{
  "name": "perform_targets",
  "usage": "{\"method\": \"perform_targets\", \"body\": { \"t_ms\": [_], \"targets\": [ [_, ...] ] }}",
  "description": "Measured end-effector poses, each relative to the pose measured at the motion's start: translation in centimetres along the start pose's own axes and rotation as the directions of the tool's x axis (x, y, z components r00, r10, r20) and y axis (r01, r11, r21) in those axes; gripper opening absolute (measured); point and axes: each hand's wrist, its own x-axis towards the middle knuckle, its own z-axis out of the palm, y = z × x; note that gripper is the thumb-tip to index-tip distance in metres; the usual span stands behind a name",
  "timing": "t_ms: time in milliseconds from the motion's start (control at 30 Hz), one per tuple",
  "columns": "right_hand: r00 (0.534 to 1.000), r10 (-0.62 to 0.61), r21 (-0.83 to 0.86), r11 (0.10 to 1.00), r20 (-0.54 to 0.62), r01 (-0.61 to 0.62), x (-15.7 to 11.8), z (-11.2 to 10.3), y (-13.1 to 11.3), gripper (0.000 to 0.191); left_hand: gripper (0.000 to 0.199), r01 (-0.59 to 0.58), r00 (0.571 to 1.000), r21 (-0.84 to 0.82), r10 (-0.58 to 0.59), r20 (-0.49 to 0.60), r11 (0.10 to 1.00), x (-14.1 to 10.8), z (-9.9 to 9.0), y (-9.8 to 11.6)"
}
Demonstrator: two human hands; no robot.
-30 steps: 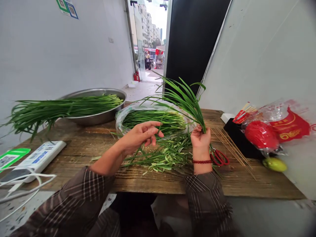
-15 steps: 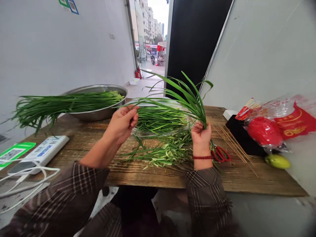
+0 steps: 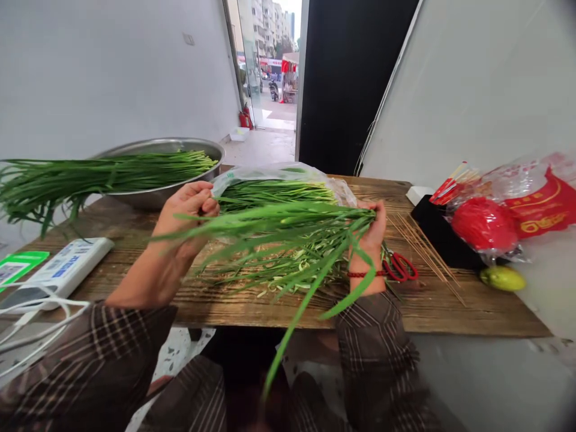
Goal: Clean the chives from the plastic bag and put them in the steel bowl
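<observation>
My right hand [image 3: 372, 237] is closed around the pale base of a bunch of garlic chives [image 3: 292, 217]. The long leaves fan out leftward, blurred by motion, and a few droop below the table edge. Left of them, my left hand [image 3: 182, 210] is closed with thumb and fingers pinched together; what it pinches, if anything, cannot be made out. Leaf tips pass in front of its wrist. Beneath the bunch lies a pile of loose chive trimmings [image 3: 288, 273]. Just behind it, more chives [image 3: 279, 193] lie in a clear plastic bag [image 3: 265, 172].
A metal basin [image 3: 153, 198] holding many chives [image 3: 148, 171] stands at the left back. Red-handled scissors [image 3: 400, 267] and thin wooden sticks [image 3: 425, 255] lie right of my right hand, beside a black box [image 3: 438, 240]. A white power strip [image 3: 74, 270] with cables sits at left.
The chive bunch has swung down from upright to nearly level, its leaves now trailing left and downward. My left hand has moved left, away from my right hand. The view has shifted slightly.
</observation>
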Motion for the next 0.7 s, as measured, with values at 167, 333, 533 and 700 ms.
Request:
{"method": "perform_targets", "body": {
  "t_ms": [167,333,533,700],
  "targets": [
    [0.995,-0.005,-0.129,0.991,0.096,0.018,-1.3,1.6,-1.0,0.039,0.022,-0.003,0.999,-0.039,0.005,0.054,0.999,-0.3,-0.5,0.1],
    [0.978,0.036,-0.087,0.996,0.207,-0.018,-1.4,1.9,-1.5,0.045,0.021,-0.075,0.996,-0.017,0.076,0.051,0.997,-0.9,-0.6,-0.2],
    [0.94,0.042,0.002,0.999,0.339,-0.046,-1.1,1.3,-1.3,0.046,0.015,-0.097,0.995,0.047,0.098,-0.019,0.994,-1.6,-0.6,-0.5],
    [0.938,0.017,-0.06,0.998,0.347,0.004,-0.9,1.1,-1.2,0.049,0.016,-0.192,0.975,0.142,0.206,-0.087,0.971,-1.7,-0.3,-0.8]
  ]
}}
